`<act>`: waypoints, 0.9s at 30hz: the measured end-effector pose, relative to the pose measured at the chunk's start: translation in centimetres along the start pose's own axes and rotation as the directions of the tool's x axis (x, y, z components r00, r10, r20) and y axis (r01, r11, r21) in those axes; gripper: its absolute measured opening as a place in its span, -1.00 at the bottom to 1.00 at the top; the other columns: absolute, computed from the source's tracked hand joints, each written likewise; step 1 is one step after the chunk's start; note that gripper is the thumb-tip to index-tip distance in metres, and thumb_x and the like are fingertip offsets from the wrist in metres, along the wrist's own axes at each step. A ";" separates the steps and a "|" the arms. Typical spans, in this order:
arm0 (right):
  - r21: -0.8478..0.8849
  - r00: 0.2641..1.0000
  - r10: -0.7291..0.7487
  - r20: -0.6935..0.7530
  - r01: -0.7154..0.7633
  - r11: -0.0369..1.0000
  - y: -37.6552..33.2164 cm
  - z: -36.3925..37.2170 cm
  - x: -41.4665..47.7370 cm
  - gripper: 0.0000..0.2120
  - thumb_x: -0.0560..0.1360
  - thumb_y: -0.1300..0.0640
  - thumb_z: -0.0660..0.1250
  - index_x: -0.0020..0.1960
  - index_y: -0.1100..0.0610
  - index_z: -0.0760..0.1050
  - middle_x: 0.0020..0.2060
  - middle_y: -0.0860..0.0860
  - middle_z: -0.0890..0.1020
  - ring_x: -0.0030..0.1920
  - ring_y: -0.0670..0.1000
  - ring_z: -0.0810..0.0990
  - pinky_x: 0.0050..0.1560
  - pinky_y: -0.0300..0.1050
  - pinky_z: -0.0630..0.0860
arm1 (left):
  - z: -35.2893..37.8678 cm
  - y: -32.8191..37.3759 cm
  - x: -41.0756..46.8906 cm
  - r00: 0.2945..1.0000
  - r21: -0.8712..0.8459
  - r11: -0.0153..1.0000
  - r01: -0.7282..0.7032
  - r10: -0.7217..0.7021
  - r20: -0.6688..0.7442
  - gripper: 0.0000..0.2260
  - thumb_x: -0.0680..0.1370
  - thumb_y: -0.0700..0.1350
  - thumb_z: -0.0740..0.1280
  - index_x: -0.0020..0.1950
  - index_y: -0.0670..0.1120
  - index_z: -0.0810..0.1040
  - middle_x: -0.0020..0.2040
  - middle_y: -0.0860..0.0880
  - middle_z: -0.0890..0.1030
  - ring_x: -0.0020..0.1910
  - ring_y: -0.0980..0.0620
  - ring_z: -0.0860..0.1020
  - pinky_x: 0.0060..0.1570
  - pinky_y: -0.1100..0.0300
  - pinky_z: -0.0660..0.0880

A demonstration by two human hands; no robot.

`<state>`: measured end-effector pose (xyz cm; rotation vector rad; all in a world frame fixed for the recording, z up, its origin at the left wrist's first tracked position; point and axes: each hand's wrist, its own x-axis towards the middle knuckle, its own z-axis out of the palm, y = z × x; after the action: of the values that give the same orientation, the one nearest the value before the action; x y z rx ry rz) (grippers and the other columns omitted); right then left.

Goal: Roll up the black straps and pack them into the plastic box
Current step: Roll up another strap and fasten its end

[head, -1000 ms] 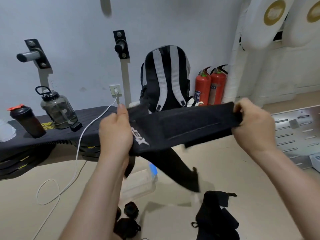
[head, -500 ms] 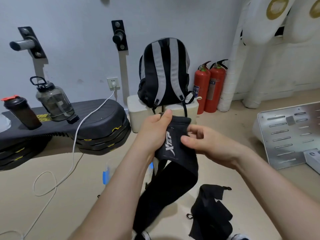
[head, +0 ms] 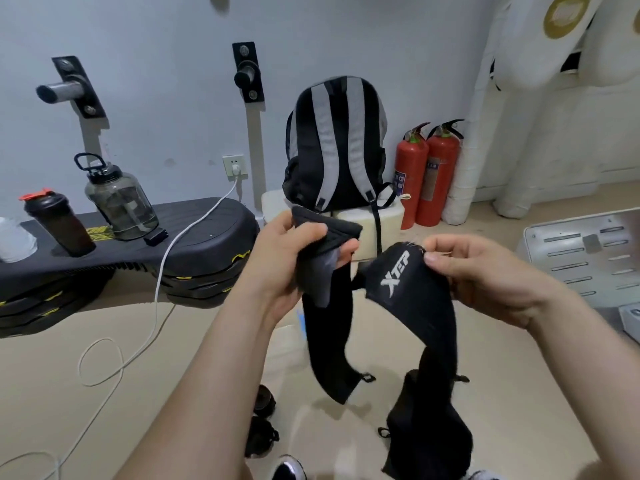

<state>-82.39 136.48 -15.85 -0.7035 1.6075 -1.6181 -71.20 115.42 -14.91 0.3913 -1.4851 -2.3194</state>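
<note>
The hands, together at mid-frame half a second ago, have drawn apart. The left hand (head: 294,261) now grips the padded end of the black strap (head: 405,292) and the right hand (head: 485,275) pinches its logo end, with both lengths hanging toward the floor. Rolling looks ready to start from one end, while a loose pile of straps (head: 426,445) waits at lower right.

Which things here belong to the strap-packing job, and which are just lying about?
Job: black fabric strap with white logo, held by left hand and right hand; rolled black straps on floor; loose black strap heap.
Lying about: grey-striped black backpack; two red fire extinguishers; smoky plastic jug; black shaker bottle; white cable.
</note>
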 end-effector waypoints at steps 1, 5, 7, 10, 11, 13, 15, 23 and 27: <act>0.006 0.999 0.010 -0.030 -0.010 1.000 0.0 0.1 0.1 -0.86 0.51 0.28 0.27 -0.17 0.15 0.56 -0.30 0.05 0.61 -0.33 -0.05 0.55 -0.29 -0.21 0.47 | -0.4 0.1 0.0 1.000 0.015 1.000 0.020 -0.021 0.019 -0.87 0.62 -0.37 0.21 0.13 -0.23 0.42 -0.12 -0.28 0.69 -0.17 -0.25 0.70 -0.09 -0.08 0.66; 0.060 0.924 0.044 -0.381 -0.022 0.998 -0.3 1.1 0.7 -0.78 0.52 0.25 0.22 -0.27 0.14 0.52 -0.39 0.07 0.51 -0.43 -0.02 0.50 -0.40 -0.16 0.43 | -0.9 -0.6 0.1 0.997 0.400 0.914 0.067 -0.071 -0.006 -0.76 0.67 -0.30 0.18 0.31 -0.12 0.42 -0.09 -0.26 0.66 -0.30 -0.09 0.67 -0.30 0.11 0.62; 0.067 0.897 0.050 -0.439 -0.023 0.998 -0.6 1.3 0.7 -0.69 0.54 -0.09 0.33 -0.22 0.14 0.52 -0.42 0.06 0.52 -0.50 -0.02 0.51 -0.49 -0.19 0.44 | -0.8 -0.9 0.2 0.996 0.537 0.840 0.082 -0.078 -0.031 -0.73 0.67 -0.25 0.19 0.34 -0.02 0.45 0.01 -0.25 0.61 -0.38 -0.01 0.61 -0.40 0.22 0.51; 0.030 0.956 -0.007 -0.292 0.016 0.999 -1.1 1.4 0.2 -0.57 0.32 -0.21 0.39 -0.24 0.19 0.62 -0.39 0.11 0.64 -0.46 0.00 0.60 -0.42 -0.22 0.56 | -0.6 -0.7 0.2 1.000 0.706 0.707 -0.027 0.007 0.030 -0.58 0.64 -0.27 0.16 0.35 0.20 0.43 -0.11 -0.11 0.61 -0.43 0.05 0.53 -0.41 0.22 0.44; 0.042 0.974 -0.043 -0.221 0.054 0.998 -1.2 1.5 0.1 -0.70 0.31 -0.08 0.43 -0.26 0.17 0.65 -0.37 0.11 0.65 -0.44 -0.01 0.61 -0.39 -0.23 0.57 | -0.6 -0.7 0.1 0.995 0.793 0.601 -0.094 0.046 0.084 -0.55 0.63 -0.28 0.15 0.30 0.26 0.46 -0.14 -0.03 0.61 -0.42 0.08 0.53 -0.39 0.23 0.46; 0.096 0.985 -0.090 -0.146 0.105 0.990 -1.2 1.4 -0.1 -0.92 0.32 0.12 0.42 -0.26 0.12 0.65 -0.37 0.08 0.65 -0.43 -0.04 0.62 -0.38 -0.25 0.57 | -0.3 -0.6 0.0 0.986 0.906 0.388 -0.168 0.069 0.153 -0.60 0.61 -0.27 0.13 0.09 0.19 0.61 -0.18 0.12 0.62 -0.39 0.14 0.53 -0.30 0.24 0.50; 0.181 0.987 -0.110 -0.121 0.130 0.975 -1.0 1.0 0.0 -0.94 0.35 0.20 0.38 -0.17 0.13 0.57 -0.37 0.06 0.64 -0.44 -0.05 0.61 -0.41 -0.25 0.56 | 0.2 -0.8 -0.1 0.989 0.922 0.359 -0.148 0.049 0.139 -0.70 0.57 -0.23 0.15 -0.15 -0.02 0.66 -0.30 0.11 0.61 -0.37 0.05 0.50 -0.27 0.16 0.45; 0.029 0.985 -0.130 -0.110 0.134 0.990 -0.1 1.3 0.7 -0.80 0.49 0.33 0.34 -0.05 0.07 0.64 -0.21 0.18 0.69 -0.29 0.05 0.66 -0.20 -0.15 0.61 | -0.3 0.2 -0.3 0.970 0.472 0.878 -0.073 -0.048 0.240 -0.81 0.51 0.05 0.37 -0.27 0.04 0.67 -0.33 -0.06 0.52 -0.49 0.06 0.35 -0.49 0.29 0.21; -0.126 0.943 -0.193 -0.270 0.164 0.978 0.2 3.2 1.0 -0.56 0.54 0.41 0.28 -0.18 -0.08 0.72 -0.21 0.23 0.70 -0.26 0.07 0.65 -0.14 -0.08 0.54 | -1.2 0.6 -0.6 0.848 0.504 0.856 -0.114 -0.180 0.498 -0.61 0.34 -0.14 0.48 0.17 0.00 0.67 -0.15 -0.07 0.61 -0.30 0.05 0.47 -0.35 0.29 0.36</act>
<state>-80.34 133.76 -15.94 -0.7135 1.8868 -1.8441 -70.09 114.44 -14.86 -0.1297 -2.4073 -2.1095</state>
